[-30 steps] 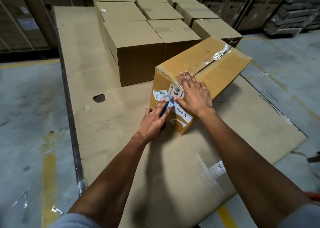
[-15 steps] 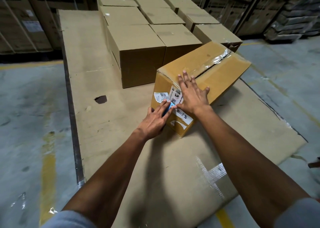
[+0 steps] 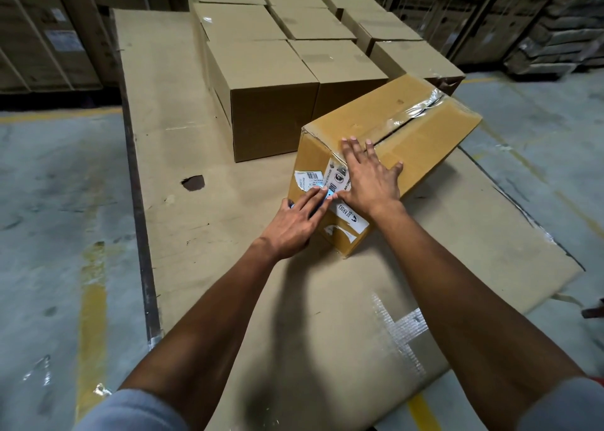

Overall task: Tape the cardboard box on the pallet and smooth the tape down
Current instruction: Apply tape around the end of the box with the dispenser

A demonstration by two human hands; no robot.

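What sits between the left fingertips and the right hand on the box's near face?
A small blue object, apparently in the left hand, beside the right hand; head view.

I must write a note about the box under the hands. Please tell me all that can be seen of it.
The cardboard box is brown, turned at an angle on the cardboard-covered pallet. Wrinkled clear tape runs along its top seam, which gapes slightly. White printed labels cover its near end. The right hand presses flat over the near top edge; the left hand touches the near face, holding something small and blue.
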